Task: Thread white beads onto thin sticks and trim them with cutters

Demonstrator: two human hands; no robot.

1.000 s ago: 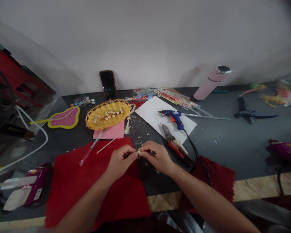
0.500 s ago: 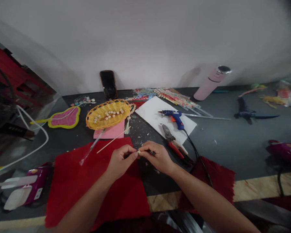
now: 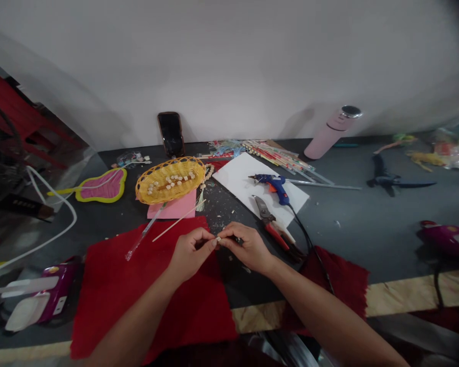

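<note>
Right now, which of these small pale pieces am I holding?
The piece pinched between your left hand and right hand; the others in the basket touch neither hand.

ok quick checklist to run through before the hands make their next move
1. Small pale piece secured: ok, pinched at the fingertips of the left hand and right hand.
2. Hot glue gun set down: ok, lying on the white sheet.
3. Glue gun heat: cannot tell.
4. Pruning shears put down: ok, lying partly on the sheet, beyond the right hand.
5. Wicker basket upright: ok, with small pieces inside.
6. Tabletop free of scraps: not ok, pale crumbs lie scattered beyond the hands.
</note>
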